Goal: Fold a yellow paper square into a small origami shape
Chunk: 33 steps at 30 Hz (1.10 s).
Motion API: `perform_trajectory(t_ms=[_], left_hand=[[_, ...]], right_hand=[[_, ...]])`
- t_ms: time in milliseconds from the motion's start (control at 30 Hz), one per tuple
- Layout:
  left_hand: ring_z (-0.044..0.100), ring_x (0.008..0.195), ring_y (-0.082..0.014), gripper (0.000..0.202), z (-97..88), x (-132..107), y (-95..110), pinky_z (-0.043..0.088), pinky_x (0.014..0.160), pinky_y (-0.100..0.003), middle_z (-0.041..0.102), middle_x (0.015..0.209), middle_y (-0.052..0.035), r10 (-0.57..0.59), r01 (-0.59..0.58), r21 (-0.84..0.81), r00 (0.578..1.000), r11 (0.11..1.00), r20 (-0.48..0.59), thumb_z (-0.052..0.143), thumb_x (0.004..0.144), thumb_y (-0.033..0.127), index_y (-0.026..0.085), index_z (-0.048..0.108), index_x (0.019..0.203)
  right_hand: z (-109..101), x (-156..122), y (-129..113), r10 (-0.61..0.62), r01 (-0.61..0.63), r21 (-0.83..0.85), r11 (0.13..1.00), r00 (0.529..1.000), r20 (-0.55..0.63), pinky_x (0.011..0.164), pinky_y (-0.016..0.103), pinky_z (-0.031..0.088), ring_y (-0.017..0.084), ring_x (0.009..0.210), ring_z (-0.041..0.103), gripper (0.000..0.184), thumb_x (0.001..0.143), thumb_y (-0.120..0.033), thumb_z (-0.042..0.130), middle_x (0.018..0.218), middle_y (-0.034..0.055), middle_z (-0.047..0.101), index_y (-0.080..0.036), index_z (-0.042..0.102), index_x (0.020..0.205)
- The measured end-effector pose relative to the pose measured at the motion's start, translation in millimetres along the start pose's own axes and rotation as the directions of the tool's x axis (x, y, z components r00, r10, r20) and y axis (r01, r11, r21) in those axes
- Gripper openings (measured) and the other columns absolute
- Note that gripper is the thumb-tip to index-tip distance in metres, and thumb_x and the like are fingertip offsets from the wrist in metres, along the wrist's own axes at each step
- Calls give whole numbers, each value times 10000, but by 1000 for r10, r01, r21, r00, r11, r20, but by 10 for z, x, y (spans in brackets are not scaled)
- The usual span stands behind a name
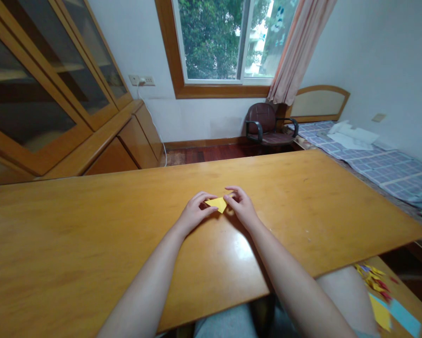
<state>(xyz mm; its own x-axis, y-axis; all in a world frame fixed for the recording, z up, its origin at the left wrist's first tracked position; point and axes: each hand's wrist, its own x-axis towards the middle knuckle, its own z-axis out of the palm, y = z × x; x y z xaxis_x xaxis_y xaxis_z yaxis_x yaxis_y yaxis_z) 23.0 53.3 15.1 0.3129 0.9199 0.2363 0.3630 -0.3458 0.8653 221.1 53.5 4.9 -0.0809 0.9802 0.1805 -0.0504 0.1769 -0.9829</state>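
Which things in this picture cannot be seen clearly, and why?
Head view: right end of the yellow paper, hidden by the right hand.
Head view: bottom of the chair, hidden by the table.
Head view: top of the cabinet, cut off by the picture's edge.
Head view: shapes of the small pieces at lower right, too small and blurred.

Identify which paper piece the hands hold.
The small folded yellow piece, held between the left hand and right hand; the flat yellow sheet and light-blue sheet lie apart at lower right.
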Motion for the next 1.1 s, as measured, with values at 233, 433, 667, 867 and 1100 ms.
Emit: perform_trajectory(t_ms=[233,433,667,867,1100], left_hand=[[607,789,-165,185,0,5,22,466,703,-266,661,838,-26,1,3,84,999,996,-40,594,855,350,192,689,847],[604,779,-166,198,9,3,12,460,715,-275,674,827,-32,26,-25,138,1000,990,-3,570,855,349,190,684,822],[595,725,-167,209,-3,8,50,449,676,-272,669,766,-27,-21,27,139,999,990,-47,574,833,357,187,663,751],[607,731,-172,205,0,26,8,456,681,-267,675,755,-26,-103,106,23,986,994,-131,602,802,360,175,663,738],[618,714,-173,248,-21,50,34,484,700,-273,670,725,-15,-227,201,-166,961,966,-156,624,776,407,163,663,768]], right_hand=[[7,-7,7,-43,50,-189,981,998,41,610,242,444,121,650,560,272,824,-348,638,820,7,642,-199,644,1052],[53,-11,-13,-97,122,-309,943,991,96,730,279,475,168,828,638,220,802,-267,645,917,51,698,-185,666,1005],[11,30,58,-79,74,-201,977,997,-15,731,293,472,172,799,628,220,800,-330,652,884,46,689,-193,649,972],[-56,108,70,-10,8,-9,1000,974,-226,713,286,476,164,765,602,304,727,-381,711,837,35,648,-191,605,939],[-57,82,68,4,-9,-27,1000,983,-182,697,273,469,156,753,610,281,758,-394,698,848,43,675,-183,647,937]])
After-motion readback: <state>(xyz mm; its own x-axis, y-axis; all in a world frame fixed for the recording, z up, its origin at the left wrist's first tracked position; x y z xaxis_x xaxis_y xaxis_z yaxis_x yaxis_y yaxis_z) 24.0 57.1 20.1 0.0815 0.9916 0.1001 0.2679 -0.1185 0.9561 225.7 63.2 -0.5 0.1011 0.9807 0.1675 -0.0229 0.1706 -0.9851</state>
